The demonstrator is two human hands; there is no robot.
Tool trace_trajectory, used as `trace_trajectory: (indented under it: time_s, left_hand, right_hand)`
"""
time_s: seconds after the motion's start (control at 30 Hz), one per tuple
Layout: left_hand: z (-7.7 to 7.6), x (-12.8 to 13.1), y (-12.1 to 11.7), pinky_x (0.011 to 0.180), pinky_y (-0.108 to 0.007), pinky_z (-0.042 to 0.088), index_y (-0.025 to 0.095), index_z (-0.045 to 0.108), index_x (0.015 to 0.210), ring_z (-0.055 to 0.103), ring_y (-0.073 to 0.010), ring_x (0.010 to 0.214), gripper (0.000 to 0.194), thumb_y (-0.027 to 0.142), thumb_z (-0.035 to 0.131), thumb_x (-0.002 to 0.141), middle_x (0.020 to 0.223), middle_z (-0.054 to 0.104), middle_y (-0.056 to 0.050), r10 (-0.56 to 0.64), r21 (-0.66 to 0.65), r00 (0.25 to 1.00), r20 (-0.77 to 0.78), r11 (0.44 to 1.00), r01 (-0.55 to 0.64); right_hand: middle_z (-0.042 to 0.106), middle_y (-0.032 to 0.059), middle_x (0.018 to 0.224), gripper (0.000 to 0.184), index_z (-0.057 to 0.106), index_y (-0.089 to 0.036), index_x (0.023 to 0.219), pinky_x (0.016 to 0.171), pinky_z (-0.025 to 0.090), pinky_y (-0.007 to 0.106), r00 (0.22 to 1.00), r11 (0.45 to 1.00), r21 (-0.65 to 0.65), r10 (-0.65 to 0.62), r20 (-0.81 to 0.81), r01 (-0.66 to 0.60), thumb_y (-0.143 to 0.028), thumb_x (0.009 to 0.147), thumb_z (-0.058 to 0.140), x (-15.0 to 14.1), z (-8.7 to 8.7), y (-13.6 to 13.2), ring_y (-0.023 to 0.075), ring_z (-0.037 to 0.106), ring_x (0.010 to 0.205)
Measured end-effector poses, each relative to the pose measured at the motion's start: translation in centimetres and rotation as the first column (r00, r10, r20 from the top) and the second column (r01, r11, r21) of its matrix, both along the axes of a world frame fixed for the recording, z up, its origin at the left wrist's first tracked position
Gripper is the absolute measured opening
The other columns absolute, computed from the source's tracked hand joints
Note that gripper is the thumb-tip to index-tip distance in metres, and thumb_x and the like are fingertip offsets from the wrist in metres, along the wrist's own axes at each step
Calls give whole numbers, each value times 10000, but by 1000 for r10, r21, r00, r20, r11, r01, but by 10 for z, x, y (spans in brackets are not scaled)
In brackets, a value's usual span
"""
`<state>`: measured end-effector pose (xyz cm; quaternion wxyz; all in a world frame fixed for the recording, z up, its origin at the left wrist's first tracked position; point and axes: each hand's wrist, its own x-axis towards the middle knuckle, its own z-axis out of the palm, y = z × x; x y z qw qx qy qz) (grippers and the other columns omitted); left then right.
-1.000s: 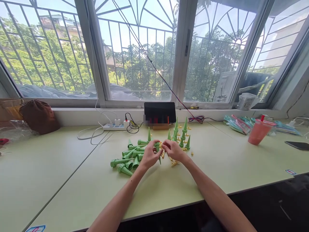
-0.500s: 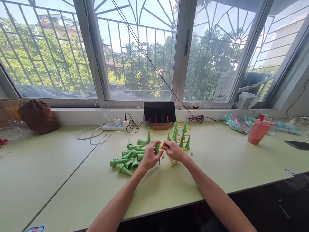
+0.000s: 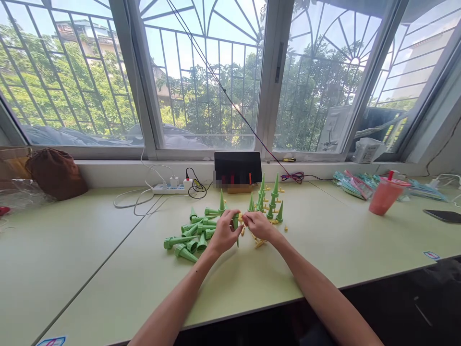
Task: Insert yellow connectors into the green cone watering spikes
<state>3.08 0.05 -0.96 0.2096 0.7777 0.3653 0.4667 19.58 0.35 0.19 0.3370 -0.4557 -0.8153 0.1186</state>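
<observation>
My left hand is closed round a green plastic cone spike, its tip pointing down toward the table. My right hand pinches a small yellow piece at the top of that spike. To the left lies a heap of green cones on their sides. Several more green cones stand upright just behind my right hand. Small yellow pieces are scattered on the table under and beside my right hand.
A pale green table runs under the window. A black tablet and a power strip with cables stand at the back. A pink drink cup, a phone and coloured packets lie right; a brown bag left.
Both hands stay together on the same green spike, with only slight finger shifts. The view has drifted a little to the right.
</observation>
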Motion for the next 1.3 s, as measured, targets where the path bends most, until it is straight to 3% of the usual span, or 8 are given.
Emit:
trace_trajectory:
  time_s: [0.4,0.6,0.73,0.87,1.03,1.3]
  left_hand:
    - [1,0,-3,555,-213,503,205,553,1125,524,-94,657,357,172,571,770,1068,540,-59,3,29,999,-32,1000,-2]
    - [3,1,-5,577,-213,499,219,549,1130,534,-109,699,362,153,563,775,1050,534,-51,-2,61,999,-45,998,4]
    - [3,1,-6,590,-213,493,214,539,1127,539,-111,722,360,125,552,779,1061,532,-52,-13,91,999,-49,996,17]
    - [3,1,-7,583,-209,474,215,530,1134,520,-100,699,373,94,539,781,1068,532,-50,-13,118,997,-71,993,22]
    - [4,1,-8,584,-214,458,210,517,1151,501,-98,683,385,79,527,789,1083,529,-58,-4,154,994,-105,988,21]
    - [2,0,-6,726,-274,493,209,496,1184,557,-145,821,408,72,522,801,1127,528,-76,20,216,986,-164,976,16]
  right_hand:
    - [500,-3,578,384,411,-180,583,541,270,236,999,999,-43,-13,-37,11,-284,944,331,-2,3,-1,106,407,543]
    - [425,-17,486,389,395,-191,570,499,290,235,990,979,-205,-25,-138,-4,-326,931,342,-3,3,0,105,412,475]
    - [360,-52,441,380,365,-201,602,427,278,218,954,911,-407,-56,-293,-71,-401,925,374,-3,-2,2,85,364,379]
    - [278,-87,415,381,342,-208,629,376,214,202,894,833,-522,-80,-441,-184,-450,918,401,-2,-5,3,64,269,340]
    - [217,-112,429,373,327,-211,643,342,130,182,818,743,-588,-98,-567,-319,-437,926,417,-2,-6,3,43,178,331]
    - [186,-114,463,368,328,-206,643,346,87,167,764,647,-645,-144,-628,-408,-401,948,399,-1,1,0,34,122,358]
